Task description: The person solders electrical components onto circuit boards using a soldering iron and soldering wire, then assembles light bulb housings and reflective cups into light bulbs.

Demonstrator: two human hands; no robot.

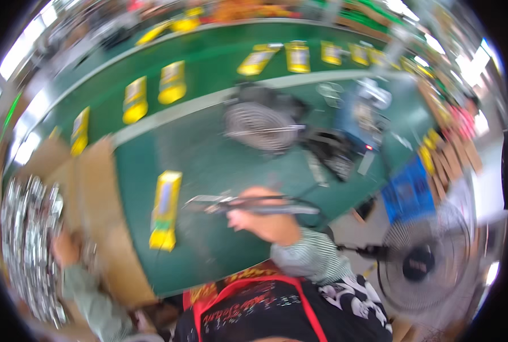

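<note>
My right hand [265, 219] is closed around a slim black-handled tool [305, 208] with a bent metal tip pointing left, held over the green work table [219, 251]. Left of that tip lies a yellow packet [165, 211] with a bluish and green middle. At the far left my left hand [66, 248] reaches to an open cardboard carton [103, 205], beside a mass of shiny silvery packs [31, 245]. Its fingers are blurred, and I cannot make out whether they grip a pack.
Beyond the table runs a green conveyor belt [208, 74] with several yellow packets in a row. A small metal-grilled fan [262, 126], a black pouch-like thing [333, 151] and a blue device [362, 117] stand at the back. A blue crate [407, 191] and a larger fan [419, 265] are right.
</note>
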